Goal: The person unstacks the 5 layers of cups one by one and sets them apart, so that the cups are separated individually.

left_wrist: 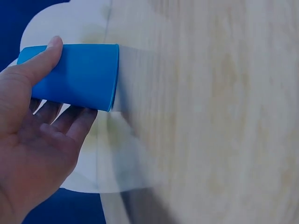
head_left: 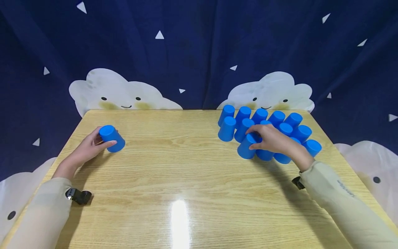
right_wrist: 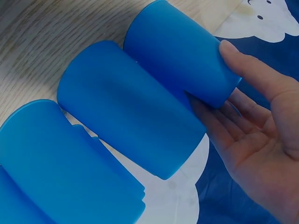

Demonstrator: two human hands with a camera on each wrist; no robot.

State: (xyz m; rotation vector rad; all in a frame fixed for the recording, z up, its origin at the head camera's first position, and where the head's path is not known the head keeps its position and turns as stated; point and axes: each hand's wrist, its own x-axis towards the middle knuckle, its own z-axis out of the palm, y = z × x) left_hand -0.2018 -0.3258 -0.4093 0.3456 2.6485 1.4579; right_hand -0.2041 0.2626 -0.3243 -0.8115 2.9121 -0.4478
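On the left side of the table, my left hand [head_left: 86, 148] grips an upside-down blue cup [head_left: 116, 142], thumb on the near side and fingers round the far side. The left wrist view shows that thumb lying along the wall of the cup [left_wrist: 79, 74]. Over at the right, my right hand [head_left: 272, 137] holds another inverted blue cup [head_left: 245, 150], at the front left corner of a group of like cups. In the right wrist view the thumb presses one side of this cup [right_wrist: 180, 51], while the fingers reach behind it, close beside the neighbouring cup [right_wrist: 126, 107].
Several more inverted blue cups [head_left: 226, 130] stand close together in slanting rows at the back right of the wooden table [head_left: 174, 166]. A dark blue curtain [head_left: 192, 45] with clouds and triangles hangs behind the table's far edge. Small black devices [head_left: 81, 197] sit at both wrists.
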